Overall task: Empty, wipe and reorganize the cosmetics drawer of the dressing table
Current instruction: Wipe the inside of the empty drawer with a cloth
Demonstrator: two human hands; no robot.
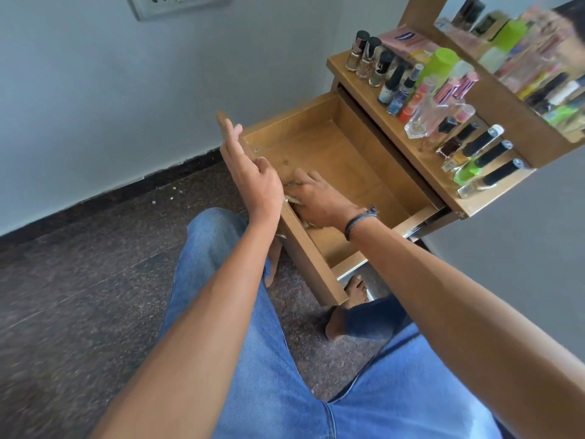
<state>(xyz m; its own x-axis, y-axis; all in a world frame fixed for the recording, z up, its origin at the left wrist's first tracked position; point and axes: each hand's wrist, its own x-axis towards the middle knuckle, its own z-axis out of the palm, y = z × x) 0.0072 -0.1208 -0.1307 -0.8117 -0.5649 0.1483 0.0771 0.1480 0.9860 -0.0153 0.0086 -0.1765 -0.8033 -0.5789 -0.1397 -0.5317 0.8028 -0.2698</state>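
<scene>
The wooden drawer [357,160] of the dressing table is pulled out and holds no cosmetics. My right hand [316,201] is inside it near the front panel, pressing a greenish cloth [292,185] onto the drawer floor; most of the cloth is hidden under the hand. My left hand [250,172] is raised over the drawer's front edge with straight fingers, holding nothing. Several nail polish and perfume bottles [421,99] stand in rows on the dressing table top [408,147].
A mirror [522,52] behind the table top reflects the bottles. The drawer front panel [310,261] juts out over my knees and bare feet. A dark speckled floor [79,264] lies to the left below a white wall with a socket plate [164,4].
</scene>
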